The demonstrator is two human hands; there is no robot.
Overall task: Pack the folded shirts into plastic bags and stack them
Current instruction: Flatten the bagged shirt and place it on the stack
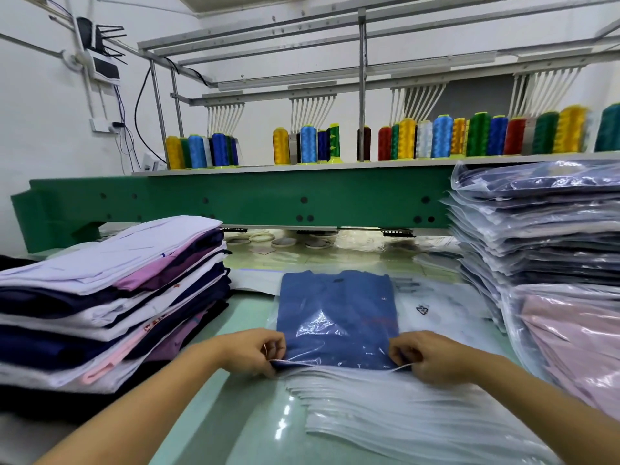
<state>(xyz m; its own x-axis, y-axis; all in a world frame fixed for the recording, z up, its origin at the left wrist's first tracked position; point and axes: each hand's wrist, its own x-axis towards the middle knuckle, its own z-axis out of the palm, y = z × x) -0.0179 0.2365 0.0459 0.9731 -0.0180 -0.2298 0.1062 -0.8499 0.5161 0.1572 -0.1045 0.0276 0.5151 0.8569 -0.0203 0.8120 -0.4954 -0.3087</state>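
My left hand (pixel 265 352) and right hand (pixel 421 357) each pinch the near edge of a bag (pixel 335 327) around a blue shirt (pixel 335 297).

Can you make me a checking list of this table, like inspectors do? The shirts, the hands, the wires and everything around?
Surface: glossy pale green table.
Job's things: blue shirt under the clear plastic of a bag, on a pile of empty bags; unbagged folded shirts stacked left; bagged shirts stacked right.
Clutter: pale rings at the table's back.
Grips: left hand and right hand each pinch the bag's near edge, beside the shirt's corners.
Cables: black cables hang down the left wall.
Surroundings: green machine beam; thread cones on the shelf above.
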